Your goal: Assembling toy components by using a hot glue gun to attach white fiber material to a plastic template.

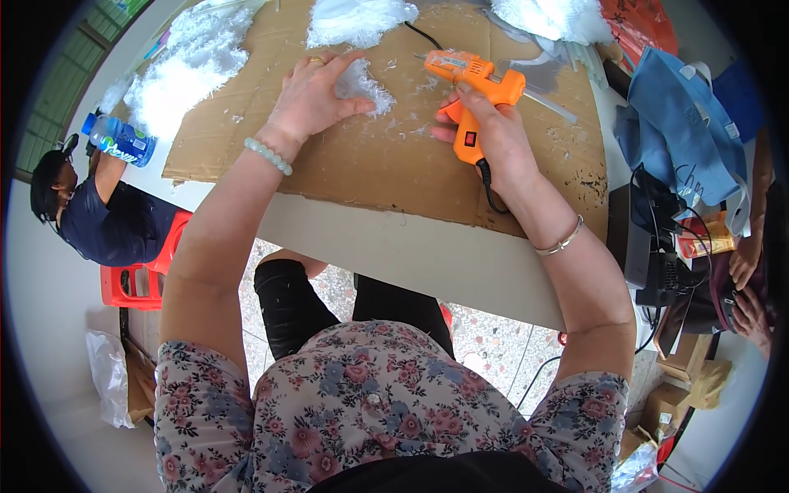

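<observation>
My right hand (505, 135) is wrapped round the handle of an orange hot glue gun (470, 107), its nozzle pointing left. A black cord hangs from the bottom of the grip. My left hand (316, 99) lies on the cardboard sheet (378, 164) with fingers and thumb apart. Between that thumb and forefinger is a small white fluffy piece (362, 86), and the thumb touches or nearly touches its edge. The fingertips' far side is partly hidden.
White fluffy heaps (201, 62) and another white bundle (357, 20) lie beyond my hands. A blue-capped bottle (123, 140) stands left, near a seated person (115, 201). At right are a blue bag (682, 131), black cords and another person's hands (749, 304).
</observation>
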Available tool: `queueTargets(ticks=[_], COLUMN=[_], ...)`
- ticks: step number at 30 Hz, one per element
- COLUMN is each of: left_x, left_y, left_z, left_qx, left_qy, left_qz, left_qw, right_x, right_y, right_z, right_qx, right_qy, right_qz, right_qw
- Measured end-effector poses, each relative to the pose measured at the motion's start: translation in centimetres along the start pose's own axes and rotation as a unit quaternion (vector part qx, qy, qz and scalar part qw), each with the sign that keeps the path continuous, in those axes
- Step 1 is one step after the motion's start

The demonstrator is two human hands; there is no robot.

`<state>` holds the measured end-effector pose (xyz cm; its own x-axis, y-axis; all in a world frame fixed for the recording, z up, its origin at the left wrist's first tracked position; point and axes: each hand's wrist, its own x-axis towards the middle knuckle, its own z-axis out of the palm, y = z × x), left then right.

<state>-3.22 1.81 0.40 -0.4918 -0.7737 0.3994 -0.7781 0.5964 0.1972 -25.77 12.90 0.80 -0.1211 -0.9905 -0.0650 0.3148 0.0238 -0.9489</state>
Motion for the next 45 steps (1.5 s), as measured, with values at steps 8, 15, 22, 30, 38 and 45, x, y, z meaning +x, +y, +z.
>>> queueTargets(ticks=[8, 15, 22, 30, 38, 45], left_x=[-0.6, -0.6, -2.2, -2.3, -2.3, -1.2], left_y=[-1.2, -1.5, 1.2, -0.2, 0.7, -2.0], left_z=[-0.1, -2.0, -2.0, -2.2, -2.2, -2.0], left_qx=[-0.08, -0.161, 0.093, -0.065, -0.105, -0.055], left_qy=[0.037, 0.005, 0.061, 0.09, 0.125, 0.145], left_qz=[0.033, 0.021, 0.223, 0.112, 0.093, 0.123], left_qw=[0.996, 0.987, 0.968, 0.987, 0.982, 0.98], right_x=[0.2, 0.1, 0.1, 0.1, 0.1, 0.2], right_y=[0.4, 0.0, 0.1, -0.1, 0.1, 0.3], right_z=[-0.2, -0.3, -0.2, -0.1, -0.1, -0.1], right_qx=[-0.009, -0.011, 0.002, -0.007, 0.004, 0.002], right_qy=[0.001, 0.003, 0.0, 0.008, 0.002, 0.005], right_qz=[0.014, 0.016, 0.016, 0.023, 0.017, 0.008], right_qw=[1.0, 1.0, 1.0, 1.0, 1.0, 1.0])
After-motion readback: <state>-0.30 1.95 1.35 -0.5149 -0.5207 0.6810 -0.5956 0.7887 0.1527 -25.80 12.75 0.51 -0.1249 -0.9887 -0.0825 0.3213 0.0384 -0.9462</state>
